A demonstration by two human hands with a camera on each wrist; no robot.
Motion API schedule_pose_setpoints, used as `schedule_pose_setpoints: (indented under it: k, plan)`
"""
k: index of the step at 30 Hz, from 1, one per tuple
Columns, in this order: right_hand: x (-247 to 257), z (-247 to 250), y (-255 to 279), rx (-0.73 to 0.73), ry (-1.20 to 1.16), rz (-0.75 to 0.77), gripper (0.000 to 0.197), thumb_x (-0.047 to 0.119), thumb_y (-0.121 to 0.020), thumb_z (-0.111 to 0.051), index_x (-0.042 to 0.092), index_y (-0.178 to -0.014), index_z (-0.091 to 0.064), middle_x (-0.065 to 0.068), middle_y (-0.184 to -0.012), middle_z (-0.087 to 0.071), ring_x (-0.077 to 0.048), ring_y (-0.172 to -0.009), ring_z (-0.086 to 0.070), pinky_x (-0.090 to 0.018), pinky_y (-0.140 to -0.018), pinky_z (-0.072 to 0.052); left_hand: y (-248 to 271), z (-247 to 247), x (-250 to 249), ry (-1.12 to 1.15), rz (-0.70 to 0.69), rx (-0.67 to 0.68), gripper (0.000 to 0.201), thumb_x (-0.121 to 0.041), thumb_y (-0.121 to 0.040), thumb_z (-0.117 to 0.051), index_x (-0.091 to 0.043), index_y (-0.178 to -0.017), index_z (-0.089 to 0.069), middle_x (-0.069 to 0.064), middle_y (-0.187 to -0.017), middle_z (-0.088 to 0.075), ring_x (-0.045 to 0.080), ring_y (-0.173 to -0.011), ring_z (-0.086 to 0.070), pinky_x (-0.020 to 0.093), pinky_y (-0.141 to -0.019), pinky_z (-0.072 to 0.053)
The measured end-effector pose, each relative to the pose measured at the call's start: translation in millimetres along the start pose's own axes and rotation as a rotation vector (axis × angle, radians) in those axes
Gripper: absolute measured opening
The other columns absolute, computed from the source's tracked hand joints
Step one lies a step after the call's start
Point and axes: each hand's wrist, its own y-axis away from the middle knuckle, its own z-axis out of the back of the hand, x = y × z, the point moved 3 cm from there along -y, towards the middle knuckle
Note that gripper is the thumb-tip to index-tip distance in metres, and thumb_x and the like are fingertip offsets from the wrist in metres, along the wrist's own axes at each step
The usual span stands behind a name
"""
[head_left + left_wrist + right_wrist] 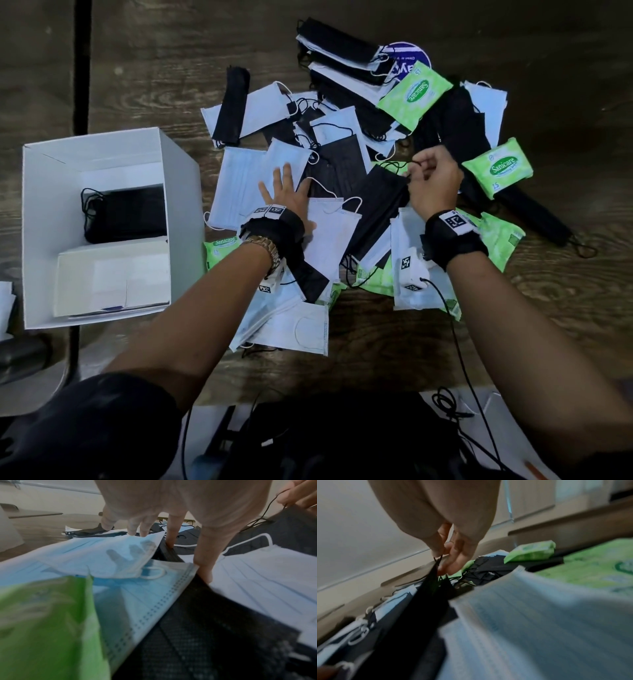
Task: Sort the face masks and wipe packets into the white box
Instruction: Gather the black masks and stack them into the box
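Wooden table (411,342), left hand (287,198) flat on masks, right hand (433,186) pinching black mask (380,209)

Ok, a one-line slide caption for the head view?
Left hand flat on the mask pile, right hand pinching a black mask, white box alongside.

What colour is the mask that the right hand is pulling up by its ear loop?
Black. The right hand pinches the black mask by its loop; the head view shows it best.

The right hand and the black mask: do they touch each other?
Touching. In the right wrist view the right hand pinches the black mask by its top edge and ear loop.
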Motion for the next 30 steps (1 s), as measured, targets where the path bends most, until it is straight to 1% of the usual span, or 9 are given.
schedule_pose_setpoints:
  k: [3,6,9,12,14,16,23,27,30]
  plan:
    - [-5,-6,-1,0.044,0.013,-0.077,0.015,0.019,-0.087,-0.071,0.008,-0.094,-0.063,0.01,-0.069,-0.053,-0.007,-0.068,-0.055,-0.036,-0.075,-0.055,3,4,1,-0.022,-0.004,0.031,0.112,-0.046,-0.066,-0.082,-0.031,-0.152,-0.011,0.015,-0.159,0.016,0.036,-0.147,0.015,0.063,-0.113,0.004]
    - [-10,-17,5,0.294,0.19,-0.116,0.046,0.036,-0.073,-0.085,0.01,-0.102,-0.061,-0.001,-0.091,-0.06,-0.021,-0.088,-0.058,-0.035,-0.081,-0.05,4,8,-3,-0.051,0.0,0.046,0.116,-0.043,-0.06,-0.087,-0.032,-0.151,-0.015,0.016,-0.159,0.015,0.038,-0.146,0.016,0.064,-0.111,0.006]
    - [-9,-22,14,0.407,0.409,-0.077,0.07,0.045,-0.062,-0.09,0.008,-0.112,-0.058,-0.011,-0.118,-0.057,-0.03,-0.11,-0.054,-0.039,-0.087,-0.047,8,9,-14,0.024,-0.065,-0.051,0.091,-0.039,-0.066,-0.082,-0.029,-0.142,-0.034,0.015,-0.16,0.009,0.037,-0.147,0.012,0.065,-0.112,0.006]
    - [-7,-25,21,0.381,0.555,-0.127,0.084,0.048,-0.06,-0.091,0.006,-0.12,-0.052,-0.017,-0.127,-0.05,-0.037,-0.117,-0.051,-0.043,-0.089,-0.046,13,13,-26,0.212,-0.282,-0.266,0.056,-0.038,-0.07,-0.071,-0.021,-0.122,-0.057,0.012,-0.155,-0.026,0.034,-0.144,-0.02,0.059,-0.116,-0.012]
    - [-6,-27,23,0.364,0.519,-0.163,0.082,0.042,-0.061,-0.092,0.004,-0.12,-0.05,-0.018,-0.126,-0.053,-0.037,-0.114,-0.054,-0.041,-0.086,-0.047,19,13,-39,0.243,-0.447,-0.238,0.046,-0.043,-0.077,-0.065,-0.018,-0.115,-0.063,0.008,-0.142,-0.045,0.03,-0.132,-0.041,0.048,-0.11,-0.032]
    - [-4,-27,22,0.342,0.425,-0.168,0.073,0.032,-0.062,-0.093,0.003,-0.116,-0.052,-0.018,-0.12,-0.058,-0.035,-0.11,-0.056,-0.039,-0.084,-0.048,24,6,-52,0.228,-0.536,-0.125,0.047,-0.044,-0.081,-0.067,-0.017,-0.119,-0.061,0.006,-0.138,-0.049,0.026,-0.126,-0.046,0.038,-0.103,-0.04]
    - [-7,-24,22,0.293,0.005,-0.352,0.061,0.026,-0.057,-0.095,0.007,-0.107,-0.065,-0.012,-0.097,-0.071,-0.023,-0.089,-0.069,-0.036,-0.081,-0.058,24,-9,-59,0.274,-0.491,-0.05,0.061,-0.054,-0.077,-0.069,-0.013,-0.12,-0.059,0.005,-0.133,-0.05,0.027,-0.119,-0.049,0.035,-0.098,-0.042]
    - [-8,-19,26,0.293,-0.189,-0.349,0.023,0.02,-0.063,-0.089,0.011,-0.08,-0.076,0.0,-0.081,-0.076,-0.017,-0.077,-0.073,-0.044,-0.078,-0.061,21,5,-57,0.43,-0.42,-0.002,0.06,-0.055,-0.082,-0.066,-0.01,-0.12,-0.057,0.011,-0.122,-0.058,0.027,-0.113,-0.053,0.036,-0.091,-0.045]
    - [2,-12,26,0.303,-0.264,-0.313,0.021,0.017,-0.07,-0.085,0.01,-0.088,-0.078,-0.001,-0.086,-0.077,-0.016,-0.082,-0.074,-0.041,-0.083,-0.06,19,13,-52,0.451,-0.388,0.002,0.068,-0.053,-0.083,-0.066,-0.01,-0.133,-0.05,0.013,-0.13,-0.056,0.028,-0.119,-0.052,0.033,-0.095,-0.042]
